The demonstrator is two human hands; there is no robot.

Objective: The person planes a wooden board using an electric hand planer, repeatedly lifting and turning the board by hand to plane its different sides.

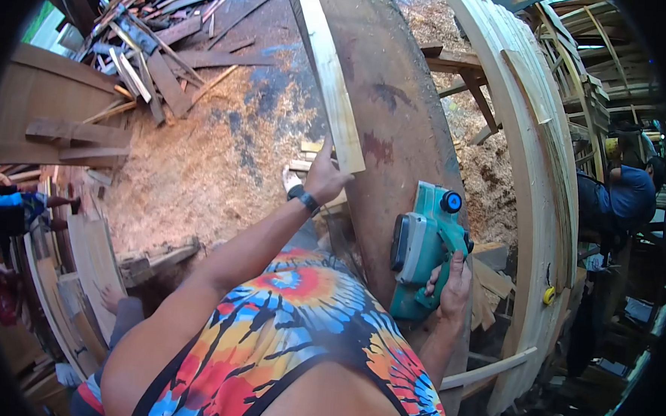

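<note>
A long pale wooden board (329, 72) runs away from me along the left edge of a brown workbench top (398, 121). My left hand (327, 179), with a dark watch on its wrist, grips the board close to its near end; the thumb side shows, and some fingers are hidden. On the bench to the right is a teal electric planer (425, 247) with a dark blue knob at its front. My right hand (452, 286) is closed around the planer's rear handle. The planer is apart from the pale board.
Wood shavings (192, 170) cover the ground at left, below a heap of scrap wood (168, 56). Long planks (530, 188) stand stacked at right, with a yellow tape measure (548, 295) on them. Other people are at far left (17, 206) and far right (628, 189).
</note>
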